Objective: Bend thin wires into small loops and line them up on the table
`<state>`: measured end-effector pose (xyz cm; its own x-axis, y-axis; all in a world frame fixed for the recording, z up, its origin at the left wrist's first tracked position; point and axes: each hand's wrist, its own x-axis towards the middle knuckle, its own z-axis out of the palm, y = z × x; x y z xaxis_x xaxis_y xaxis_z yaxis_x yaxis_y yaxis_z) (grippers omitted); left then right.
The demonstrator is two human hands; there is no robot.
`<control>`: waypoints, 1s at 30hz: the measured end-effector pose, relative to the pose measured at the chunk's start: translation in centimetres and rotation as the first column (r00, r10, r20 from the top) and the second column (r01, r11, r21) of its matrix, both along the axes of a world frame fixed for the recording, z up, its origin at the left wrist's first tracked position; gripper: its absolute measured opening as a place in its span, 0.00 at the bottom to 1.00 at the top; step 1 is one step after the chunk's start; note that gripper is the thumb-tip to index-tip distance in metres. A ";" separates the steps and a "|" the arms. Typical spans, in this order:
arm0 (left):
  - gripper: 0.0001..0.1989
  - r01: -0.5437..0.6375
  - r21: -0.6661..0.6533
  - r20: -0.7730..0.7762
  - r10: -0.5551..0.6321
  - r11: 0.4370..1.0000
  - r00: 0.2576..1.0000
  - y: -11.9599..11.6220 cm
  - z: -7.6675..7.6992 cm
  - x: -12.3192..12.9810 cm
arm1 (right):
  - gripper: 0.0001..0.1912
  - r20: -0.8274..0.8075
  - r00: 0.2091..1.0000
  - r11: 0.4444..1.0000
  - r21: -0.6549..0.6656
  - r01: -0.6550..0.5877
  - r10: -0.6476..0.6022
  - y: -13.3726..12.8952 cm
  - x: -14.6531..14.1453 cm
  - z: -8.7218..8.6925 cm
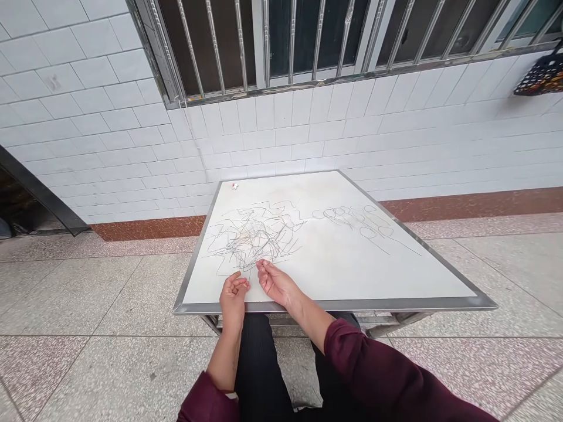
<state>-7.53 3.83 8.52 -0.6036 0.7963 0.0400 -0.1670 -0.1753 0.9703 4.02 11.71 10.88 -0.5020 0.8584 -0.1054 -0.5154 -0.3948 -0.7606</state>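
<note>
A white table (pixel 334 264) with a grey metal edge stands before me. On its left half lies a loose tangle of thin dark wires (pixel 264 234). More wires, these with looped ends (pixel 343 215), are spread on the right half. My left hand (pixel 234 293) is above the near edge, its fingers curled and pinched together. Close by on the right, my right hand (pixel 275 281) is turned partly palm up beside the tangle, thumb and fingertips pressed together. Whatever thin thing either hand holds is too small to make out.
A small white and red object (pixel 234 186) sits at the table's far left corner. Behind the table is a white tiled wall (pixel 264 135) with a barred window (pixel 308 41). A patterned bag (pixel 540 75) hangs at the upper right.
</note>
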 end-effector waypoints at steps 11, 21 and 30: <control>0.19 0.021 0.054 0.049 -0.023 0.998 0.999 -1.8 1.1 -0.5 | 0.05 0.458 0.843 0.818 0.574 -0.037 -0.283 -2.6 3.6 3.3; 0.22 0.420 -0.075 0.025 -0.420 0.904 0.907 -4.6 8.1 3.1 | 0.10 0.529 0.433 0.358 0.835 -0.418 -0.730 -4.8 8.2 5.5; 0.24 0.578 -0.056 0.151 -0.565 0.814 0.811 -5.7 9.2 8.5 | 0.13 0.442 0.304 0.263 0.835 -0.484 -0.844 -6.3 11.0 6.3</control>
